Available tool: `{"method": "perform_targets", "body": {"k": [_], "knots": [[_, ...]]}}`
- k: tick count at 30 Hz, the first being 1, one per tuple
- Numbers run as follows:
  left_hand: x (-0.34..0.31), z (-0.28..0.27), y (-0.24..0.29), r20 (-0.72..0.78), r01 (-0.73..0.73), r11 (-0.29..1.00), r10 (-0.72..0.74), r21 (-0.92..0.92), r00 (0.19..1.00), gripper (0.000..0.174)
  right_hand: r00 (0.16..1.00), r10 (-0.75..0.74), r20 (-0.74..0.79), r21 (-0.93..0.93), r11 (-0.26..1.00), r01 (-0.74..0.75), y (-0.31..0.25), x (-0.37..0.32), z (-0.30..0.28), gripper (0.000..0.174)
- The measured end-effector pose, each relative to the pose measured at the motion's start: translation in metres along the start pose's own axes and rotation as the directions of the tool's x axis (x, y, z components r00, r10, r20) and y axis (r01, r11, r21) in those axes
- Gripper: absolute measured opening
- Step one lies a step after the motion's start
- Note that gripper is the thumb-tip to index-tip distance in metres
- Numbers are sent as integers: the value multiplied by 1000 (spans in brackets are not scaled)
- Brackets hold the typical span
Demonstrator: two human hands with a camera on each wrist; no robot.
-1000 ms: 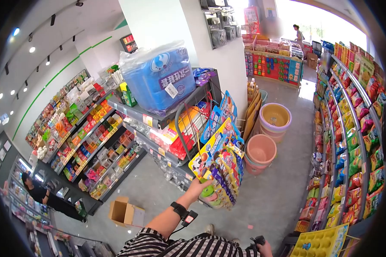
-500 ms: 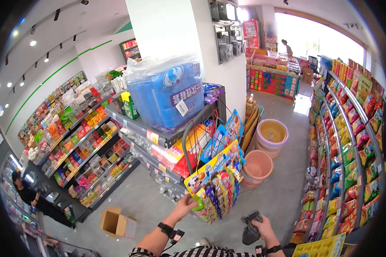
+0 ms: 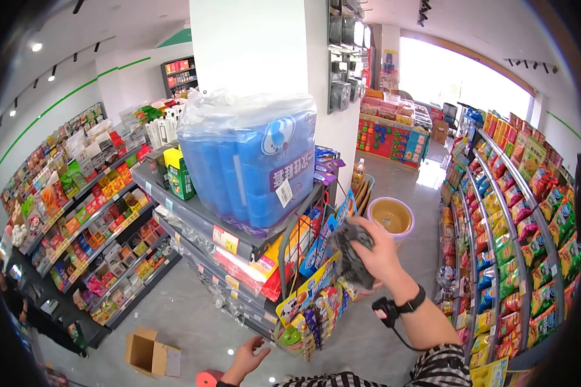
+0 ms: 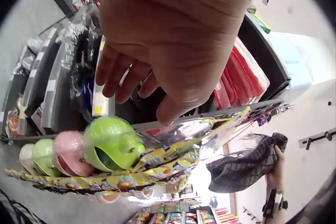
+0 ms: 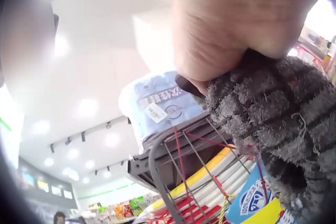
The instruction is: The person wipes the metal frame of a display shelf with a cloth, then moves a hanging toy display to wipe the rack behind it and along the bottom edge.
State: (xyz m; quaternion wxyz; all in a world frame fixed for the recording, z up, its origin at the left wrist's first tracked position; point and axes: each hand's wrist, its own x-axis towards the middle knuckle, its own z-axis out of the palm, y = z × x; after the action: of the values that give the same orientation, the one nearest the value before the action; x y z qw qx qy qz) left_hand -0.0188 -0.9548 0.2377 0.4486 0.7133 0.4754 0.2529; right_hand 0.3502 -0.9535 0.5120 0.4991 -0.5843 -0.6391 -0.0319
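Dark-grey checked cloth [image 3: 351,257] gripped in right hand [image 3: 379,250], fingers curled round it, raised by the hanging snack packs [image 3: 303,300]; contact unclear. Left hand [image 3: 246,361] holds nothing, fingers loosely bent, near lime-green ball-shaped container [image 3: 290,337] at shelf end.

Pillar [image 3: 252,48]: white, upright. Floor [image 3: 203,303]: grey, glossy, left and right of the pillar. Ceiling [image 3: 139,22]: white; black track lights [image 3: 424,13] to both sides of the pillar. Wall [image 3: 126,87]: white, green stripe [image 3: 45,120], left behind the pillar. Shelves [image 3: 142,297]: dark, tiered, stocked, left of it. Racks [image 3: 553,269]: stocked, right of it. Window [image 3: 458,84]: broad, glaring, right beyond it. Stand [image 3: 388,145]: red-fronted, between pillar and racks.
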Motion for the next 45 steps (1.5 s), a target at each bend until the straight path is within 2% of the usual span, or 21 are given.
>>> {"method": "perform_targets", "body": {"k": [2,4,7,12,15,16,18,19,20,22,24,26,28,29,30,31,34,39,41,44,45], "knots": [[-9,-1,-2,-51,37,998,-34,51,998,50,996,-83,15,-26,996,83,6,33,14,45],[-24,1,0,-69,48,947,-27,319,997,54,984,-171,41,-34,984,172,24,56,26,47],[-52,17,5,-213,155,896,-69,416,975,55,923,-279,263,-387,846,366,64,79,55,55],[-96,71,34,-392,451,807,-301,380,869,52,915,-258,310,-184,928,324,71,81,61,51],[-101,97,69,-320,507,755,-400,417,859,51,903,-310,298,243,939,242,76,88,63,42],[-98,107,72,-331,522,748,-411,410,849,51,898,-317,305,258,935,242,77,88,66,42],[-94,128,77,-285,531,796,-457,293,843,53,872,-192,451,527,846,-86,81,85,70,40],[-92,131,76,-284,534,791,-461,298,841,53,749,-69,659,641,573,-512,78,85,63,39],[-90,133,75,-266,537,794,-473,284,840,54,750,-64,658,642,568,-515,83,85,61,39],[-89,135,72,-242,530,800,-476,280,846,55,561,-14,828,559,102,-823,94,83,56,37],[-90,133,62,-239,502,791,-443,349,864,56,588,29,809,576,162,-801,102,78,45,38],[-91,131,54,-239,521,787,-464,332,853,56,728,220,650,701,198,-685,102,73,31,38],[-94,130,46,-233,542,783,-491,304,839,56,776,156,611,745,216,-631,130,84,37,40],[-95,129,41,-221,534,788,-487,308,845,57,937,88,338,708,631,-315,138,91,38,42],[-96,128,37,-210,523,792,-480,314,852,57,989,-115,88,453,889,63,141,99,39,44],[-95,127,35,-206,517,798,-474,310,856,57,976,-212,57,312,932,184,129,106,30,47],[-96,122,28,-198,500,798,-459,337,866,57,949,-261,178,59,965,255,129,117,44,48],[-107,118,12,-168,550,780,-524,299,835,56,932,-233,277,41,972,231,136,107,53,50],[-112,117,7,-163,540,783,-516,308,841,57,920,-188,343,310,948,78,144,112,51,50],[-113,110,1,-172,517,791,-488,328,856,58,983,-61,172,453,891,-24,138,98,47,48],[-114,110,0,-173,512,792,-482,334,859,58,994,-91,67,381,923,59,119,91,42,46]]}}
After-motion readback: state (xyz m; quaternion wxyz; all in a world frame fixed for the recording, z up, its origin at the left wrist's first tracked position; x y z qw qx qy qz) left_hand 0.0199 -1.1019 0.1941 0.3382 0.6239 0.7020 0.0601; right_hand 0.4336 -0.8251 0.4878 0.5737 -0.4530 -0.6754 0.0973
